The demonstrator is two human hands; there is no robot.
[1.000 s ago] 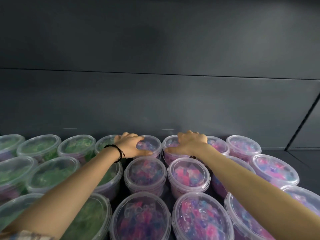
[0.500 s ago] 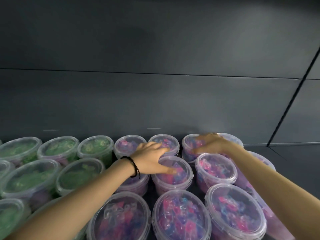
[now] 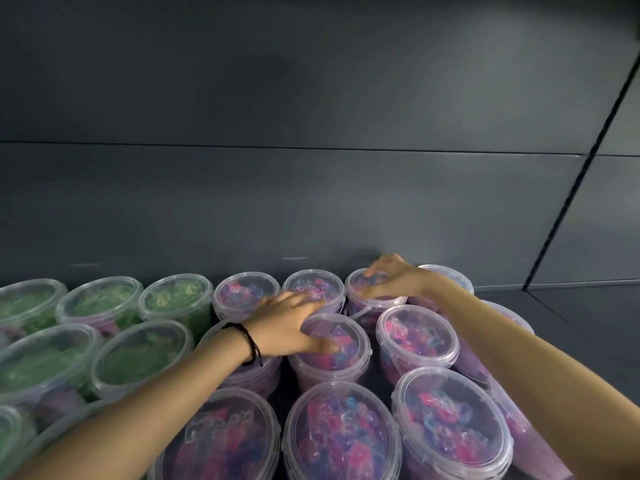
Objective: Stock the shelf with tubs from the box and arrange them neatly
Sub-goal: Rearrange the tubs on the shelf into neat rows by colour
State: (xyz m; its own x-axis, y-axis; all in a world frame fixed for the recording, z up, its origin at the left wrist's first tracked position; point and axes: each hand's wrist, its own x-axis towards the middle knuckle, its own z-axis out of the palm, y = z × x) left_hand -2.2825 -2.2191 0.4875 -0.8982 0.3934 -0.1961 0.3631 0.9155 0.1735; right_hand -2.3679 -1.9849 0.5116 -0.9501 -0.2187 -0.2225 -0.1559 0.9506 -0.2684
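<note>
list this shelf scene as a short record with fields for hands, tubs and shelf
left hand: lies across the lid of a pink middle-row tub; black wristband on the wrist
right hand: grips a pink back-row tub from above
green tubs: on the left, in rows, lids on
shelf: dark grey

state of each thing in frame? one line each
Left hand: open, fingers spread on mid tub lid.
Right hand: fingers curled over back tub lid, gripping it.
Mid tub: lidded, upright, second row.
Back tub: lidded, back row.
Pink tubs: lidded, upright, rows on the right.
Green tubs: lidded, upright, rows on the left.
</note>
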